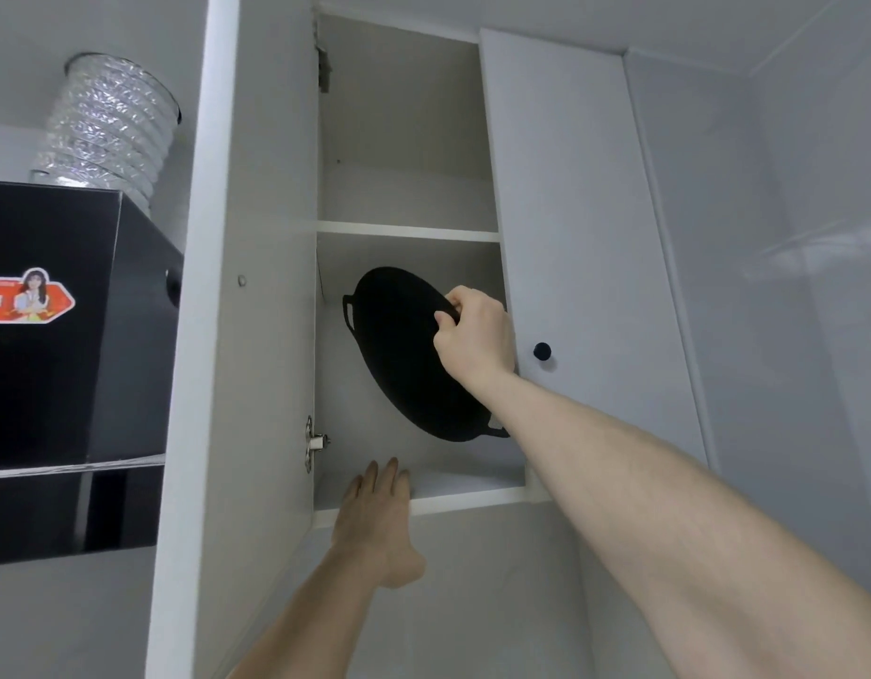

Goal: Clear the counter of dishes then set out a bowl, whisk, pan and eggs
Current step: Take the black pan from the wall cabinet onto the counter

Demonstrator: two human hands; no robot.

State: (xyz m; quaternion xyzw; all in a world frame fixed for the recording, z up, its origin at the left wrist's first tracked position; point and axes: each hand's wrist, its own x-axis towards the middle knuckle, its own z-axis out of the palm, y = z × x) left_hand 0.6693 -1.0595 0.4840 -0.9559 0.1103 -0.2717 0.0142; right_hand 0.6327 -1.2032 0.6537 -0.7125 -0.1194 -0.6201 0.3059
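— Where is the pan (399, 365)?

— In the wall cupboard (404, 198), in the lower compartment, under the middle shelf (406, 231). It is black and round, tilted up on edge with its dark underside facing out. One small loop handle shows at its upper left, another at its lower right.

— Who has hold of it?

— The right hand (475, 333). The fingers are curled over the upper right rim, with the thumb on the near face, so the rim is gripped between them. The forearm reaches up from the lower right and crosses in front of the pan's lower right part.

— And the left hand (375, 521)?

— It is raised below the cupboard, fingers straight and close together, holding nothing. The fingertips lie at the front edge of the bottom shelf (468, 497); I cannot tell whether they press on it or only reach over it.

— Is the pan resting on that shelf?

— I cannot tell. Its lowest edge is seen above the shelf floor, partly behind the right forearm.

— How do the doors stand?

— The left door (247, 335) is swung open toward the camera, with a metal hinge (312, 441) at its lower inside edge. The right door (585, 237) is closed and carries a dark round knob (542, 351), just beside the right hand.

— Anything else nearby?

— To the left, a black range hood (71, 335) with a red sticker (27, 298), and a silver ribbed duct (110, 125) rising from its top.
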